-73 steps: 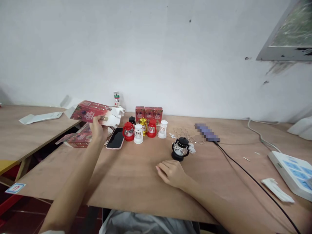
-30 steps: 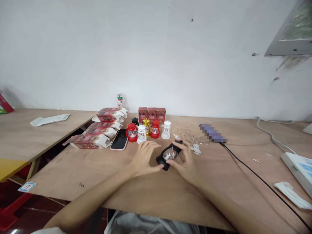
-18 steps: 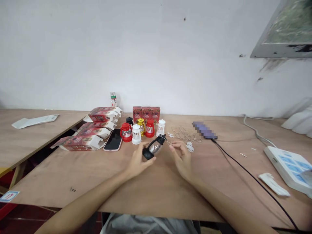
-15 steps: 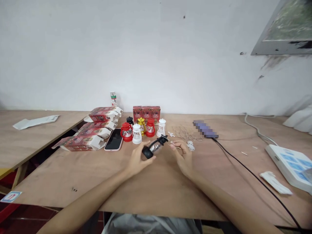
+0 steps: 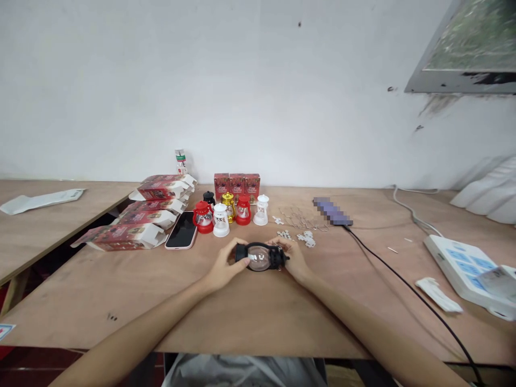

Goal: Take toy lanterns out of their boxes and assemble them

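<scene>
Near the middle of the frame, the black lantern (image 5: pixel 258 258) lies on its side between the two hands, just above the table (image 5: pixel 209 328) or touching it; which, I cannot tell. Its base points to the left of the frame and its cap to the right. The left hand (image 5: pixel 224 267) pinches the base end, with the thumb reaching onto the clear globe and the other fingers behind. The right hand (image 5: pixel 296 261) is at the cap end, fingers bent behind the cap, where a bit of thin wire shows; whether they grip the wire or the cap I cannot tell. Above the hands, left of the frame's centre, six more lanterns stand upright close together: a gold lantern (image 5: pixel 228 200), two red, two white and one black. Three small boxes (image 5: pixel 237 184) stand side by side behind them. Left of the lanterns lies a phone (image 5: pixel 182 231), and beyond it a group of open cartons (image 5: pixel 123 236). Just above the right hand are white plastic pieces (image 5: pixel 307 238) and small round pieces (image 5: pixel 284 235), with bent wires (image 5: pixel 300 220) higher up. A power strip (image 5: pixel 470 271) sits at the frame's right edge.
</scene>
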`<control>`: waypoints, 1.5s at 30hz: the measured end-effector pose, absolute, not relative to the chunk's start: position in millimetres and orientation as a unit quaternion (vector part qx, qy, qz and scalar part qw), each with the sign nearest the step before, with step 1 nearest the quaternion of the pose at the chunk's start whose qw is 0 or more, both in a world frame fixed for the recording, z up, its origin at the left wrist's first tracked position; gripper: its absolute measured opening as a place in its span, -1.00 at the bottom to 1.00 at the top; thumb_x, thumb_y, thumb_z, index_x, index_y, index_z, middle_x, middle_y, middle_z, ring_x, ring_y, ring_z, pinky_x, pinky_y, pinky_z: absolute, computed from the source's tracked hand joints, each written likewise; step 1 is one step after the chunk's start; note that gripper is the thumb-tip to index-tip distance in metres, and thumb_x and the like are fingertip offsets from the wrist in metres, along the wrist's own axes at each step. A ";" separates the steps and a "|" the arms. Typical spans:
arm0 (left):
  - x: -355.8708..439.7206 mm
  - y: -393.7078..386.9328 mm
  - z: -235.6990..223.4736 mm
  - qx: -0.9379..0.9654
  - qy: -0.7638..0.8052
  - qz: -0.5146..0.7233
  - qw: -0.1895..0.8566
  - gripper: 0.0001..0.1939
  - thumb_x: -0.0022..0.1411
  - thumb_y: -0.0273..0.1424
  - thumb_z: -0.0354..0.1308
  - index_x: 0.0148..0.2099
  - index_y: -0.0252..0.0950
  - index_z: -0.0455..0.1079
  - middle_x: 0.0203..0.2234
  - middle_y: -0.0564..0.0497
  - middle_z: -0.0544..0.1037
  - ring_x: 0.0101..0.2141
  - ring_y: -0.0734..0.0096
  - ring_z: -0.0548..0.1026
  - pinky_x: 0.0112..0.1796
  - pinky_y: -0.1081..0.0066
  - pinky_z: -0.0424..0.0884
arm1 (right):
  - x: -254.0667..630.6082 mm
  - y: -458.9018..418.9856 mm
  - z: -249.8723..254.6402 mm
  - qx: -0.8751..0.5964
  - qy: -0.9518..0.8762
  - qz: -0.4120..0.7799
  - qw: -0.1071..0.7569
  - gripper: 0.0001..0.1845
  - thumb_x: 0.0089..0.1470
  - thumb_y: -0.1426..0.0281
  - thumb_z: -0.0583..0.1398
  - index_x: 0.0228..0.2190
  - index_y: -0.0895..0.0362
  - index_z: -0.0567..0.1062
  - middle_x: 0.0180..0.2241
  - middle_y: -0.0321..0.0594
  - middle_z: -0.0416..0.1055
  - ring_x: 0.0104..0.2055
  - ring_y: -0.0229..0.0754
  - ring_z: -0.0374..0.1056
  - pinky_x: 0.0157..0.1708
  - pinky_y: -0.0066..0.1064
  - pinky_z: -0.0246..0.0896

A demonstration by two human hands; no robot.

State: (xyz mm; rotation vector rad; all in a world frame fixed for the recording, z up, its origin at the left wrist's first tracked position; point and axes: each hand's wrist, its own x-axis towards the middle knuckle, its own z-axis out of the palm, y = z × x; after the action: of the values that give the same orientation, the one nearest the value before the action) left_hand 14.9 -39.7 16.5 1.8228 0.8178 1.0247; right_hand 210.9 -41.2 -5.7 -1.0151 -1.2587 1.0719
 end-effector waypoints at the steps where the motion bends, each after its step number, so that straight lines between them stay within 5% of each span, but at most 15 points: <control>1: 15.7 -37.8 15.4 0.718 0.343 0.427 0.430 -0.70 0.00 -0.21 0.16 -0.26 -0.30 0.29 -0.40 0.02 0.44 -0.32 0.33 0.39 -0.26 0.40 0.31 | 211.5 -40.1 -6.6 -0.438 -0.531 0.449 0.570 -0.77 -0.30 0.22 0.31 -0.63 0.12 0.45 -0.59 -0.30 0.42 -0.50 -0.22 0.32 -0.44 -0.39 0.17; 7: 15.8 -29.6 14.7 0.667 0.404 0.482 0.399 -0.73 -0.02 -0.24 0.11 -0.27 -0.28 0.27 -0.35 0.04 0.42 -0.26 0.32 0.37 -0.18 0.38 0.29 | 219.7 -32.4 -8.4 -0.481 -0.497 0.388 0.609 -0.78 -0.24 0.22 0.26 -0.59 0.12 0.46 -0.55 -0.29 0.44 -0.48 -0.26 0.28 -0.47 -0.45 0.11; 18: 19.4 -34.5 12.2 0.702 0.356 0.413 0.459 -0.68 -0.02 -0.17 0.12 -0.29 -0.28 0.25 -0.42 0.07 0.38 -0.34 0.38 0.33 -0.25 0.40 0.30 | 212.5 -38.7 -6.1 -0.420 -0.558 0.487 0.524 -0.85 -0.31 0.32 0.23 -0.64 0.11 0.37 -0.63 -0.35 0.33 -0.53 -0.26 0.25 -0.57 -0.48 0.07; 28: 23.1 -31.9 7.7 0.609 0.392 0.451 0.522 -0.63 -0.08 -0.15 0.18 -0.30 -0.27 0.22 -0.49 0.12 0.32 -0.54 0.54 0.26 -0.53 0.51 0.27 | 213.6 -36.9 -6.2 -0.461 -0.489 0.464 0.577 -0.67 -0.27 0.13 0.27 -0.57 0.10 0.34 -0.67 -0.42 0.25 -0.69 -0.42 -0.08 -0.69 -0.53 -0.27; 33: 24.0 -30.0 6.3 0.584 0.407 0.459 0.531 -0.64 -0.08 -0.17 0.19 -0.31 -0.29 0.22 -0.56 0.16 0.34 -0.63 0.59 0.27 -0.56 0.50 0.26 | 214.1 -36.8 -6.6 -0.478 -0.492 0.399 0.609 -0.61 -0.22 0.04 0.24 -0.57 0.09 0.32 -0.61 -0.36 0.31 -0.63 -0.36 0.04 -0.66 -0.50 -0.22; 41: 24.4 -29.9 8.1 0.573 0.406 0.454 0.549 -0.64 -0.10 -0.17 0.19 -0.32 -0.30 0.23 -0.58 0.17 0.34 -0.61 0.57 0.29 -0.55 0.50 0.26 | 207.5 -41.7 -4.9 -0.448 -0.511 0.495 0.541 -0.79 -0.27 0.26 0.23 -0.59 0.09 0.31 -0.75 -0.49 0.12 -0.71 -0.42 -0.11 -0.68 -0.52 -0.30; 45: 24.9 -30.4 7.5 0.542 0.398 0.475 0.568 -0.62 -0.08 -0.17 0.18 -0.30 -0.32 0.24 -0.57 0.16 0.35 -0.60 0.57 0.30 -0.55 0.50 0.25 | 211.5 -38.9 -3.9 -0.456 -0.499 0.472 0.565 -0.84 -0.27 0.29 0.19 -0.56 0.10 0.37 -0.70 -0.45 0.22 -0.70 -0.42 -0.06 -0.68 -0.52 -0.23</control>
State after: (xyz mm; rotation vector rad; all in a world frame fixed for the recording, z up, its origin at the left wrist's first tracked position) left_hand 24.9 -30.4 7.5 1.2739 0.9349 1.1152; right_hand 211.5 -38.9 -3.9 -1.0727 -1.1746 1.1100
